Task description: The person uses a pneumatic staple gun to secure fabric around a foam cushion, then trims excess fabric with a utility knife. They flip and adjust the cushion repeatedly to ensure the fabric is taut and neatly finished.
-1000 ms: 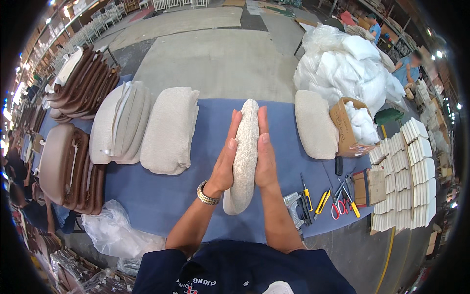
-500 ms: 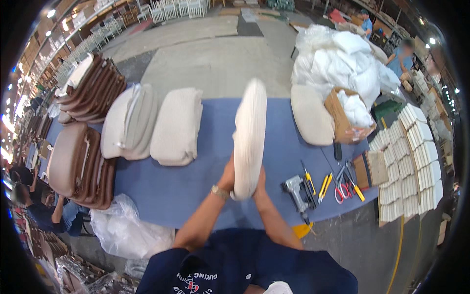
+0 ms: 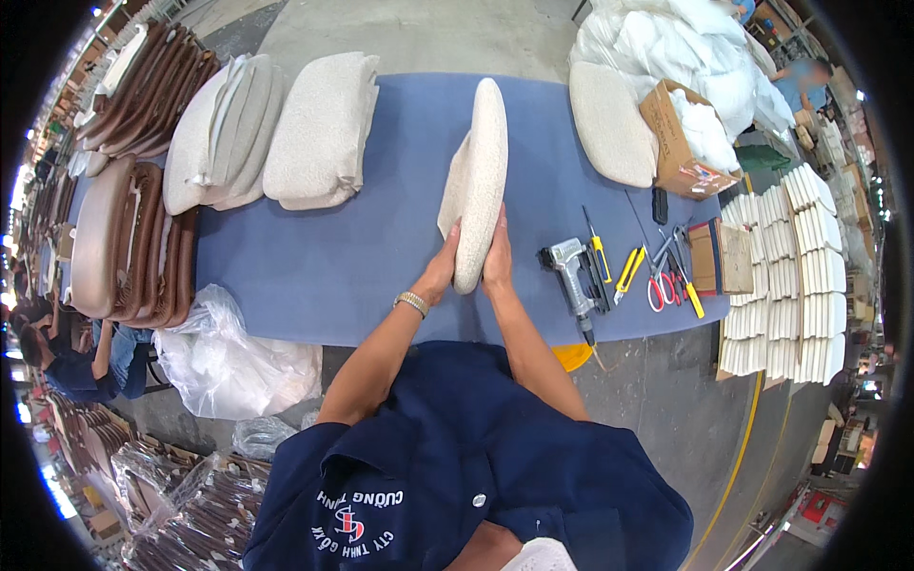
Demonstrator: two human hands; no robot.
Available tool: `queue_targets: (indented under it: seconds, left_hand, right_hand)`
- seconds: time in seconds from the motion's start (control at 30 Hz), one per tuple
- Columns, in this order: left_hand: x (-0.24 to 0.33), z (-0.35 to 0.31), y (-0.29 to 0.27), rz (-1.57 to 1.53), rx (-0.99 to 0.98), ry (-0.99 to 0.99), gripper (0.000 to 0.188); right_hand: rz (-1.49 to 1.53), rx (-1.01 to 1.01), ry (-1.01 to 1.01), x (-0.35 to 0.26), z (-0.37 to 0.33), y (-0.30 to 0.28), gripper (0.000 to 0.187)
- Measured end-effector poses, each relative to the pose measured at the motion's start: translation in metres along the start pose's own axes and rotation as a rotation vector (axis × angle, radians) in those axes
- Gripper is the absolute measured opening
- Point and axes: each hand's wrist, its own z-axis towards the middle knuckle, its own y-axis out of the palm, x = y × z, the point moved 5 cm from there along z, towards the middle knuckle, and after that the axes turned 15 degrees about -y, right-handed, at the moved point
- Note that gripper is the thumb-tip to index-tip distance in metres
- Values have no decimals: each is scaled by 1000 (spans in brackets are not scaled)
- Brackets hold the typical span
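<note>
Both hands' grip clamps the upright cushion; cardboard box holds white stuffing

You wear a navy short-sleeved shirt with a white-and-red printed emblem, and a metal wristwatch on your left wrist.

An upholstery workshop: stacked seat cushions, staple gun, blue worktable

The oval cream seat cushion wears nubby, matt boucle cloth. The desk has smooth blue felt-like covering. The grey staple gun looks dull metal.
</note>
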Motion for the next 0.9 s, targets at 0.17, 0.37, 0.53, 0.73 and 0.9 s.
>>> queue_targets:
  seconds: [0.17, 0.37, 0.53, 0.73, 0.9]
  left_hand:
    - [36, -14, 13, 65, -2, 135, 79]
    - [181, -122, 56, 359, -156, 687, 73]
    - [214, -102, 60, 164, -164, 732, 68]
    - [200, -64, 46, 22, -128, 527, 68]
    - [128, -2, -49, -84, -47, 474, 61]
  right_hand:
    - [209, 118, 307, -51, 12, 31, 65]
    - [35, -152, -298, -209, 29, 91, 69]
    - [-56, -359, -481, -203, 71, 91, 70]
    - [-72, -338, -468, -166, 88, 83, 64]
    - [-37, -272, -336, -85, 75, 85, 60]
